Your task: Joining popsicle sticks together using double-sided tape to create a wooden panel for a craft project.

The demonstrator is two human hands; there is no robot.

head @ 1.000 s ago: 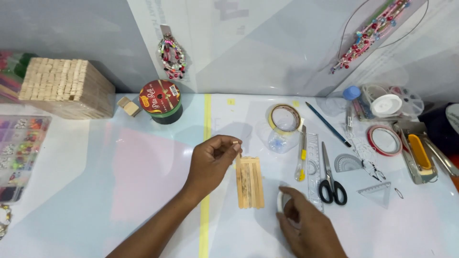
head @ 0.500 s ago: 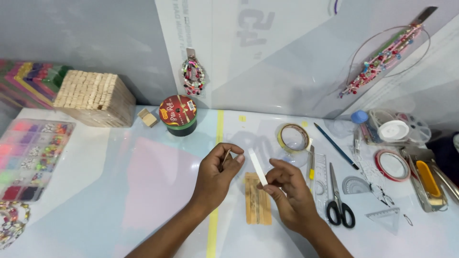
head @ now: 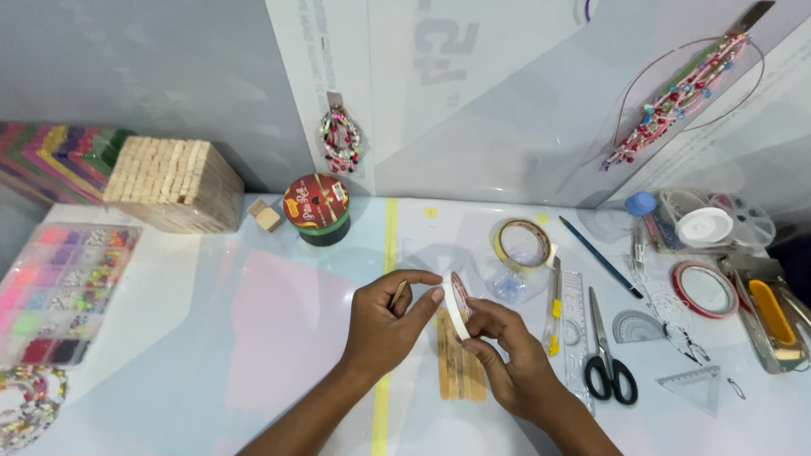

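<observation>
Holding a white tape roll on edge between both hands, my left hand pinches its end while my right hand grips it above the wooden sticks.

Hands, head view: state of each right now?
Left hand: closed on a small wooden stick.
Right hand: closed on a white tape roll.

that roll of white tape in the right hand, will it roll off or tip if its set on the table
The tape roll is a thin round ring, so stood on edge it would probably roll or topple; laid flat it should stay put. It looks light, pinched easily by the right hand and touched by the left hand fingertips.
</observation>
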